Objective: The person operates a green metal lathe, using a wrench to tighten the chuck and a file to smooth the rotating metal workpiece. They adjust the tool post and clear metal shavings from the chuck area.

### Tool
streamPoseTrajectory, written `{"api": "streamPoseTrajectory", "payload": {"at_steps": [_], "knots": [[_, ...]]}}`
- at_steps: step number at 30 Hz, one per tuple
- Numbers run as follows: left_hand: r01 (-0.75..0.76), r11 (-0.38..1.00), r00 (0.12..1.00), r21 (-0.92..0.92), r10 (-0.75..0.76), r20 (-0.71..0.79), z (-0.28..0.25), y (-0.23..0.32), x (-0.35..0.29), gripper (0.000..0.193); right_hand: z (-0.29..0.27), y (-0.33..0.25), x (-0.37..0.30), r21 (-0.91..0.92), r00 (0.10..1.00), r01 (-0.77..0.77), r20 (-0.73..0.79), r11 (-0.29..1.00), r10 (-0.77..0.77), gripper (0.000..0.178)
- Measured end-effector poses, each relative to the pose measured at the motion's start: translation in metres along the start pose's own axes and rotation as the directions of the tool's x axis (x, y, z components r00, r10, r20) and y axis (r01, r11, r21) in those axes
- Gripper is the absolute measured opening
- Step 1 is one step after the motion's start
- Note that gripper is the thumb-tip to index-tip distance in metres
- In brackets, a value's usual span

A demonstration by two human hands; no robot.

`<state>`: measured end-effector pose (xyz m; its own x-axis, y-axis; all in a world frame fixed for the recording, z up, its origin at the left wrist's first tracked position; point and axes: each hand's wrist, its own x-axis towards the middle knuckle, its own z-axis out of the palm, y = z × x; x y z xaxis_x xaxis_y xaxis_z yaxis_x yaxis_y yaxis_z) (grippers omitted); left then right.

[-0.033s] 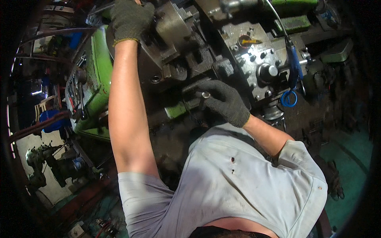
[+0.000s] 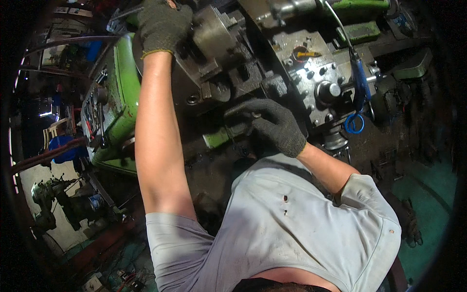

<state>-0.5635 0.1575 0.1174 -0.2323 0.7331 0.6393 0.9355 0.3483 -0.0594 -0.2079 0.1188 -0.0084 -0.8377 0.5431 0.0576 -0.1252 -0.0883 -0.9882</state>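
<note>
My left hand [image 2: 166, 27], in a dark knit glove with a yellow cuff edge, reaches to the far left of a green and bare-metal lathe. It is beside the big metal chuck [image 2: 214, 31]; the picture's top edge cuts off its fingers, so their grip is hidden. My right hand [image 2: 278, 125], gloved alike, is in front of the lathe, below the chuck. Its fingers curl around a thin metal rod [image 2: 256, 115], of which only a small shiny end shows between thumb and forefinger.
Right of the chuck stands a bolted tool post [image 2: 328, 91]. A blue-handled tool with a blue ring [image 2: 354, 123] hangs by it. A yellow-tipped piece [image 2: 308, 54] lies on the carriage. Left is a green machine housing [image 2: 121, 92] with hand tools beside it.
My left hand has shifted slightly to the right. The rod's round end in my right hand has turned and shows less, and the fingers reach further left.
</note>
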Motion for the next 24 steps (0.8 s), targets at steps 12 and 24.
{"api": "streamPoseTrajectory", "payload": {"at_steps": [12,24], "knots": [[-0.032,0.966,0.988,0.258,-0.009,0.156,-0.017,0.024,0.011,0.037,0.023,-0.026,0.103,0.457,0.782,0.328,-0.622,0.827,0.033,0.032],[0.063,0.988,0.997,0.143,-0.068,0.026,-0.044,0.056,-0.040,0.027,0.002,0.044,0.202,-0.024,0.496,0.282,-0.852,0.959,-0.168,0.036]]}}
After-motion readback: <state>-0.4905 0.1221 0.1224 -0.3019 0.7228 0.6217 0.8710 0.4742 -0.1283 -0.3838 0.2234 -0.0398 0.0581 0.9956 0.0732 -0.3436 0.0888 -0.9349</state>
